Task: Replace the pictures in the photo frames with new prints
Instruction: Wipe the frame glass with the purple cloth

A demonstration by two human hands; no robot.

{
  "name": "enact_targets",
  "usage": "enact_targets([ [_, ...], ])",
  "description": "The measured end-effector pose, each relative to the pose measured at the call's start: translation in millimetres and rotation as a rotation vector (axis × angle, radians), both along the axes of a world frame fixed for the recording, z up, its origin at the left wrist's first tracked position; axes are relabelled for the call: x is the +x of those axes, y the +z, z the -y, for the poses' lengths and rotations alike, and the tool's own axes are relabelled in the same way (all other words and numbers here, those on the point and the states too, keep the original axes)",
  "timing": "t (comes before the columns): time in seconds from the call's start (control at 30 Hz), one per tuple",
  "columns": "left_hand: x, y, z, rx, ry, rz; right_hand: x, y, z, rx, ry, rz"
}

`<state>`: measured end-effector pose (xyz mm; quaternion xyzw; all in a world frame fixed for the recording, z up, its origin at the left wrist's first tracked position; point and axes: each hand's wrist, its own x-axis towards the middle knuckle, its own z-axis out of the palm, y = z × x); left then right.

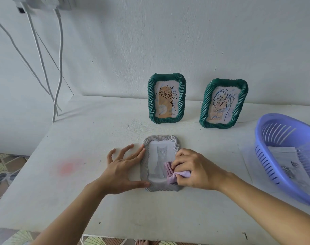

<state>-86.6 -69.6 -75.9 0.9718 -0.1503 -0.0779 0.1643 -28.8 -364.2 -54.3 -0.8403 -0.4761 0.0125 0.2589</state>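
- We see a pale grey photo frame with a ribbed, rope-like rim lying flat, face up, on the white table, near its front edge.
- Inside it sits a greyish print of a seated cat.
- The left hand rests on the table with its fingers spread. The fingertips touch the frame's left rim and the thumb lies against its lower left corner.
- The right hand is curled tightly around a bunched lilac cloth, which is pressed on the lower right part of the frame's front.
- The two hands are apart, one on each side of the frame.
- Behind, near the white wall, we see two dark green ribbed frames standing upright, well apart from the grey one. The left one shows a line-drawn flower and the right one a line-drawn leaf.
- At the table's right edge stands a purple slotted plastic basket with printed paper sheets in it.
- White cables hang down the wall on the left.
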Motion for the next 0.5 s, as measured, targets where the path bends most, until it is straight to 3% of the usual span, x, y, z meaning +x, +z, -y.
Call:
enact_targets([
  [0.23, 0.3, 1.9, 0.3, -0.006, -0.003, -0.017, 26.2, -11.0, -11.6, 0.012, -0.126, 0.155],
  [0.5, 0.9, 0.7, 0.3, -0.015, 0.001, -0.012, 47.6, -25.1, -42.9, 0.061, -0.294, 0.200],
])
